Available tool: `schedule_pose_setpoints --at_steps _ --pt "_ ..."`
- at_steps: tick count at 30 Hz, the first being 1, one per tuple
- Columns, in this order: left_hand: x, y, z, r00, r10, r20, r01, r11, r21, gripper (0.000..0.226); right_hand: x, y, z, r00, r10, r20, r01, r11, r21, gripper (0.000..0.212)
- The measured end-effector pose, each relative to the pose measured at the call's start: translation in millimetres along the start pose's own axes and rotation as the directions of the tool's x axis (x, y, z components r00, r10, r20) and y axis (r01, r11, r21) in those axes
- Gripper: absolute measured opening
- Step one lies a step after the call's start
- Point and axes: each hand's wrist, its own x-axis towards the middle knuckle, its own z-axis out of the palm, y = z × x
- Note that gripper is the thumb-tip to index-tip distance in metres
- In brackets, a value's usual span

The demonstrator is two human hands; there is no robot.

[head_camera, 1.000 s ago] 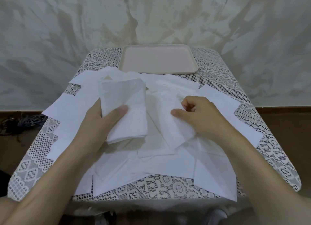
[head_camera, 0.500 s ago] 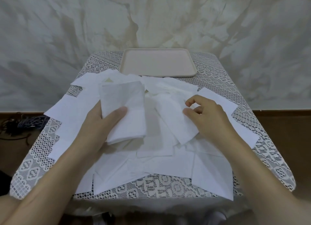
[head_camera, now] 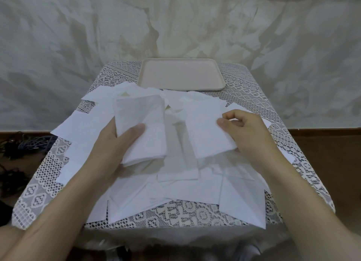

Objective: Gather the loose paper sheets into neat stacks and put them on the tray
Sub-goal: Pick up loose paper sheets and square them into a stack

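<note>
- Early stage, judging by the tray (head_camera: 180,75) at 12 o'clock on the desk (head_camera: 256,98): bare, no paper on it yet.
- Grips a thin stack (head_camera: 144,136) in the left hand (head_camera: 113,145), just toward 9 o'clock from the desk's middle. Thumb laid across the top, other digits tucked under and mostly hidden.
- Pinches a single sheet (head_camera: 205,128) by its 3 o'clock edge with the right hand (head_camera: 250,134), thumb and bent fingers (head_camera: 233,115) closed on the paper. Held lifted, at 3 o'clock of the stack; cannot tell whether the two touch.
- Likely step in hand: adding that sheet to the stack.
- Done so far: only a few sheets gathered, roughly squared, ragged at the 6 o'clock end.
- Left to do: most of it, with loose sheets (head_camera: 175,194) spread overlapping over the desk from 9 o'clock through 6 o'clock to 3 o'clock. Several overhanging the 6 o'clock edge, some creased.
- After that, probably: squaring each stack and carrying it up to 12 o'clock onto the tray.
- Off the desk at 9 o'clock, dark cables (head_camera: 23,149) on the floor, no part of the task.
</note>
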Motion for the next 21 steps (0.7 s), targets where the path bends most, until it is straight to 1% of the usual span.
schedule_pose_setpoints --at_steps 1,2,4,6,8,10,12,14,17,18,21 --pt "0.3 -0.2 0.1 1.0 -0.002 -0.004 0.002 1.0 0.005 0.026 -1.4 1.5 4.3 0.999 0.018 0.029 -0.018 1.0 0.005 0.013" --pt "0.6 -0.4 0.0 1.0 -0.002 -0.008 0.002 1.0 0.009 0.025 -2.5 4.0 9.5 0.998 0.023 0.059 -0.021 0.999 -0.034 0.014" --pt "1.2 -0.8 -0.2 1.0 -0.003 -0.01 0.003 1.0 0.01 0.024 -6.1 8.0 19.9 0.992 0.014 0.125 0.012 0.979 -0.204 0.015" --pt "2.2 -1.5 0.0 1.0 -0.002 -0.005 0.002 1.0 0.004 0.025 -12.3 7.2 29.7 0.984 0.025 0.176 0.039 0.935 -0.351 0.027" --pt "3.0 -2.4 0.6 1.0 0.001 0.001 -0.001 1.0 -0.002 0.025 -16.5 3.0 34.6 0.979 0.038 0.2 0.047 0.914 -0.403 0.04" --pt "3.6 -2.8 0.7 1.0 0.003 0.005 -0.003 1.0 0.001 0.025 -17.9 -1.4 36.4 0.974 0.043 0.221 0.061 0.895 -0.441 0.045" --pt "4.2 -2.6 0.9 1.0 0.004 0.005 -0.004 1.0 -0.002 0.025 -18.7 -3.6 37.5 0.968 0.032 0.25 0.089 0.885 -0.458 0.046" --pt "4.5 -2.3 1.4 1.0 0.003 0.003 -0.003 1.0 -0.006 0.026 -19.5 -5.9 35.6 0.967 -0.01 0.256 0.128 0.884 -0.449 0.045" --pt "3.7 -1.3 1.4 1.0 0.008 0.005 -0.008 1.0 -0.002 0.03 -11.7 -5.4 24.2 0.975 -0.131 0.179 0.195 0.889 -0.415 0.037" --pt "3.4 -1.1 1.4 1.0 0.012 0.007 -0.012 1.0 0.001 0.03 -7.0 -4.9 18.8 0.98 -0.143 0.136 0.186 0.898 -0.399 0.031" --pt "2.8 -0.4 2.1 1.0 0.018 0.004 -0.018 1.0 0.011 0.026 3.3 0.7 6.6 0.995 -0.077 0.056 0.09 0.953 -0.288 0.013"
